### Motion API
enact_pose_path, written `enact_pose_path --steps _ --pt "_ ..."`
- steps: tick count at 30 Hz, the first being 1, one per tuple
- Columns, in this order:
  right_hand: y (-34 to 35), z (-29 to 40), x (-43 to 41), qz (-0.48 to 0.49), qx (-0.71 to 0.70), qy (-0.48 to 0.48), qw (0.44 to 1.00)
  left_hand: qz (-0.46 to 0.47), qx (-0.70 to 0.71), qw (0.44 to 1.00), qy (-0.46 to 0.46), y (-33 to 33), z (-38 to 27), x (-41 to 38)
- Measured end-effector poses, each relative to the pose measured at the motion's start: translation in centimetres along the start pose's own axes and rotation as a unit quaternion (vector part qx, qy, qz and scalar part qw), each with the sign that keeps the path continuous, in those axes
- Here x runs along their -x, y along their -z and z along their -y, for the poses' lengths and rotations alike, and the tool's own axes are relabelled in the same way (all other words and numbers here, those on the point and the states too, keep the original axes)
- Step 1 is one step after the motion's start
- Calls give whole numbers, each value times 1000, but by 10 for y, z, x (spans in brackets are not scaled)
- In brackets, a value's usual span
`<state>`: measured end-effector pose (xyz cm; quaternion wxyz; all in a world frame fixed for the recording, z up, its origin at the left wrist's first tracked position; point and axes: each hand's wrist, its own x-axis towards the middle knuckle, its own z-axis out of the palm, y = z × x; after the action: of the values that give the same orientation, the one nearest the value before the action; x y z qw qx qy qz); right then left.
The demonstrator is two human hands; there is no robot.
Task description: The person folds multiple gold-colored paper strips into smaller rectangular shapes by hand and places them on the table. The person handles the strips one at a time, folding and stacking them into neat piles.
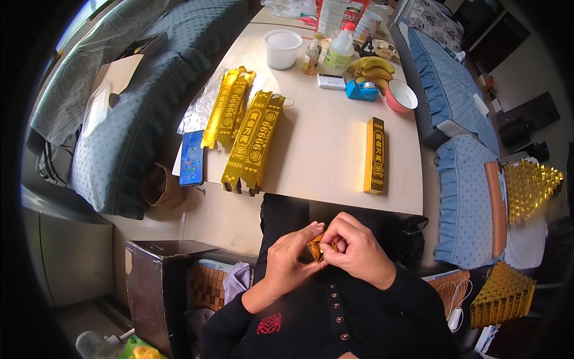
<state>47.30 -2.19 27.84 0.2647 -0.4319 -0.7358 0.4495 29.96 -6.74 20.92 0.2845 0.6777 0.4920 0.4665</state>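
Observation:
My left hand [289, 251] is curled around one end of a gold paper box [315, 253], held over my lap just off the table's front edge. With bent fingers and thumb, my right hand [361, 253] pinches at the end flaps of that same box. Most of the box is hidden by my hands. On the table's right side lies a folded, four-sided gold paper box [375, 157]. To the left, a stack of flat gold box blanks [253, 146] bears printed writing, and a second gold stack [228, 105] lies behind it.
A smartphone [192, 158] with its screen lit lies at the table's [323, 134] left edge. Farther back are a white tub [281, 49], bottles, a blue tape dispenser [361, 90], bananas [374, 69] and a pink bowl [400, 96]. Piled gold boxes [504, 298] stand at the right.

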Motion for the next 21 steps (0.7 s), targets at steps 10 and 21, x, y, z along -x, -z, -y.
enact_pose_path --steps 10,21 --pt "0 2 -1 1 10 10 1000 0 0 1000 -2 1 -1 1" --pt "0 4 -2 2 18 13 1000 -4 -6 1000 -8 1 0 2"
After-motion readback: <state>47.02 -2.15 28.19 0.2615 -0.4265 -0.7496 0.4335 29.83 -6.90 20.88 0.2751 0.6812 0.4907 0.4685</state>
